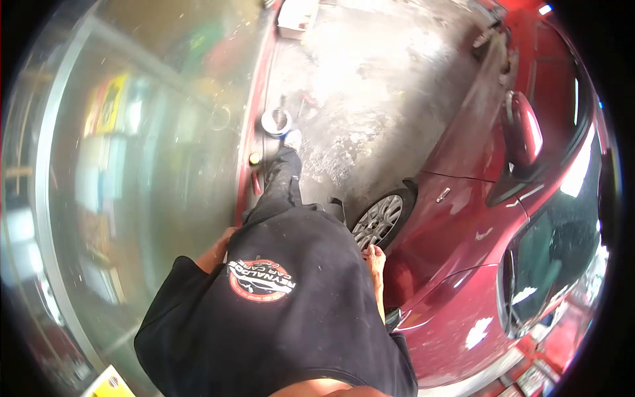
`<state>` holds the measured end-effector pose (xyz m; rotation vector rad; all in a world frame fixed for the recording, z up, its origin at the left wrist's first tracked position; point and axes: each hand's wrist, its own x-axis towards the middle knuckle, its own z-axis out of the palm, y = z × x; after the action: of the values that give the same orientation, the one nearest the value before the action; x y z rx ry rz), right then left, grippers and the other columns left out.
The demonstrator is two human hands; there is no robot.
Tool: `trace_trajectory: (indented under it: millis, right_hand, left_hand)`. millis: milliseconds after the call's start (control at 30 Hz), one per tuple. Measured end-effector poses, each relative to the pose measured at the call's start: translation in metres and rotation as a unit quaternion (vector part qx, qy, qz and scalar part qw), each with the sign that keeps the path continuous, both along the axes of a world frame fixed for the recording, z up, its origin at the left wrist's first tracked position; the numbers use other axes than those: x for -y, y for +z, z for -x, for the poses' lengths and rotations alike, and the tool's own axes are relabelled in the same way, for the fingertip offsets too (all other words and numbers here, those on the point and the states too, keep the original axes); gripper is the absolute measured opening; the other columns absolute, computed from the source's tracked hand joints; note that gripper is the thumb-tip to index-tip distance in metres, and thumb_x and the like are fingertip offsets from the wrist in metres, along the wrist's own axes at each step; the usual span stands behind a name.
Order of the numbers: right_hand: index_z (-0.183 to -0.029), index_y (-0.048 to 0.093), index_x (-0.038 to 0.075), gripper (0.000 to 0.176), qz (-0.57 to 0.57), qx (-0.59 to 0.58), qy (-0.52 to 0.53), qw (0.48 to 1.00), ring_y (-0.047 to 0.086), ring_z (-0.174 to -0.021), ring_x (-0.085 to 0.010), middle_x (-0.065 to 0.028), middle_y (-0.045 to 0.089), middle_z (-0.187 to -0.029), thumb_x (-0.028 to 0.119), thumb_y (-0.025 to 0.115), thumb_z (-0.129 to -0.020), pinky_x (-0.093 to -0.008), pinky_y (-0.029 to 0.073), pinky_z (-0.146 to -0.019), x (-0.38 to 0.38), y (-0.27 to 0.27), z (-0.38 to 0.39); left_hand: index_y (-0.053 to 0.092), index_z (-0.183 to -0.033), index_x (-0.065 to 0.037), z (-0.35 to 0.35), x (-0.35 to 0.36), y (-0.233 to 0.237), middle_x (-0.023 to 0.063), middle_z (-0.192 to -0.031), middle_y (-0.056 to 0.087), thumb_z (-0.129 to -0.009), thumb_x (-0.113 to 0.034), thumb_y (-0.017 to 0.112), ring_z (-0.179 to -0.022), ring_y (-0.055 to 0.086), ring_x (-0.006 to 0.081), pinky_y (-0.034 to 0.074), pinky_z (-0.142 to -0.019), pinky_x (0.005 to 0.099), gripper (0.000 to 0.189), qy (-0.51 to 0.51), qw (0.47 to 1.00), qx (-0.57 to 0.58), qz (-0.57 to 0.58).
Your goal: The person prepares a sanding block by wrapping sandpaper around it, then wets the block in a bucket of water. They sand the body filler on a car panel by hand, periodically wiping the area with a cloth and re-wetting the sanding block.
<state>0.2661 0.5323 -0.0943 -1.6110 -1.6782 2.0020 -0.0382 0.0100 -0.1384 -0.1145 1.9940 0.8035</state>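
Note:
My right hand (375,255) hangs beside my black shirt (311,298), its fingers curled together. Whether anything small is between those fingers I cannot make out. In the view it overlaps the edge of a wheel (378,221) with silver spokes, on a dark red car (456,231). On the other side, my left hand (229,236) is mostly hidden behind the shirt, and its fingers do not show. One dark trouser leg (281,175) and a light shoe (293,137) extend forward over the floor.
A glass wall (159,165) with a red base runs along my left. Near my foot stand a round white-rimmed container (276,122), a yellow-topped item (254,158) and a red object (256,184). A white box (297,18) sits farther ahead. The car's side mirror (522,129) sticks out at right.

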Motion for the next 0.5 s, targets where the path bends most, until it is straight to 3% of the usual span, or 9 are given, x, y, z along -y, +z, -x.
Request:
trace_trajectory:
  millis: [100,133,233,267,300,400,433,500]
  right_hand:
    - [-0.116,0.067,0.001,0.038,-0.014,0.014,-0.095,0.995,0.061,-0.067,-0.0123,-0.0027,0.069,-0.079,0.036,0.067,-0.104,-0.0274,0.049,-0.060,0.020,0.020,0.016]
    - [-0.109,0.068,0.001,0.031,-0.030,-0.014,-0.106,0.994,0.058,-0.065,-0.0103,-0.0001,0.065,-0.076,0.032,0.066,-0.104,-0.0271,0.048,-0.059,0.029,0.018,0.010]
    - [-0.099,0.069,0.002,0.023,-0.060,0.080,-0.181,0.978,0.056,-0.065,-0.0088,0.0020,0.060,-0.074,0.025,0.064,-0.103,-0.0262,0.045,-0.058,0.069,0.022,-0.001]
    - [-0.091,0.068,0.003,0.021,-0.109,0.124,-0.196,0.967,0.055,-0.061,-0.0089,0.0025,0.058,-0.071,0.021,0.063,-0.101,-0.0268,0.044,-0.056,0.081,-0.001,-0.009]
    - [-0.090,0.067,0.002,0.022,-0.128,0.198,-0.198,0.951,0.052,-0.055,-0.0113,0.0020,0.055,-0.065,0.022,0.064,-0.100,-0.0292,0.044,-0.051,0.110,-0.061,-0.033]
    - [-0.091,0.069,0.002,0.027,-0.051,0.324,-0.271,0.905,0.053,-0.050,-0.0148,-0.0026,0.058,-0.062,0.027,0.066,-0.099,-0.0317,0.043,-0.046,0.200,-0.078,0.019]
    - [-0.092,0.073,0.002,0.031,0.001,0.318,-0.271,0.908,0.058,-0.051,-0.0173,-0.0056,0.063,-0.064,0.031,0.066,-0.100,-0.0341,0.045,-0.047,0.233,-0.101,0.026]
    - [-0.092,0.076,0.001,0.033,0.021,0.362,-0.230,0.903,0.062,-0.053,-0.0195,-0.0094,0.068,-0.068,0.031,0.066,-0.100,-0.0369,0.048,-0.049,0.262,-0.077,0.094]
  left_hand:
    - [0.075,-0.104,0.000,0.083,-0.032,0.002,0.0148,-0.095,0.076,-0.100,-0.041,0.063,-0.090,0.069,0.0226,0.053,-0.083,0.0370,0.044,-0.075,0.997,0.001,0.015]
    - [0.075,-0.103,0.000,0.115,-0.051,0.002,0.0148,-0.095,0.076,-0.100,-0.042,0.063,-0.090,0.069,0.0226,0.053,-0.083,0.0372,0.044,-0.106,0.994,-0.001,0.016]
    - [0.074,-0.101,0.001,0.214,-0.113,-0.004,0.0150,-0.094,0.076,-0.100,-0.042,0.064,-0.089,0.069,0.0227,0.053,-0.082,0.0375,0.044,-0.194,0.981,-0.016,0.008]
    - [0.074,-0.101,0.001,0.248,-0.141,-0.008,0.0150,-0.094,0.076,-0.100,-0.042,0.064,-0.089,0.069,0.0227,0.053,-0.081,0.0377,0.044,-0.224,0.974,-0.026,0.000]
    - [0.074,-0.100,0.001,0.284,-0.171,-0.008,0.0151,-0.093,0.075,-0.099,-0.042,0.064,-0.088,0.069,0.0227,0.053,-0.081,0.0378,0.044,-0.258,0.965,-0.034,-0.009]
    - [0.074,-0.098,0.001,0.383,-0.264,-0.006,0.0152,-0.092,0.075,-0.099,-0.042,0.065,-0.087,0.069,0.0228,0.053,-0.080,0.0382,0.044,-0.383,0.922,-0.042,-0.030]
    - [0.074,-0.098,0.001,0.406,-0.284,-0.007,0.0153,-0.092,0.075,-0.099,-0.042,0.065,-0.087,0.069,0.0228,0.053,-0.080,0.0383,0.044,-0.416,0.908,-0.035,-0.033]
    - [0.074,-0.096,0.001,0.441,-0.323,0.005,0.0154,-0.091,0.075,-0.099,-0.042,0.065,-0.086,0.068,0.0228,0.053,-0.079,0.0385,0.044,-0.472,0.881,-0.024,-0.024]
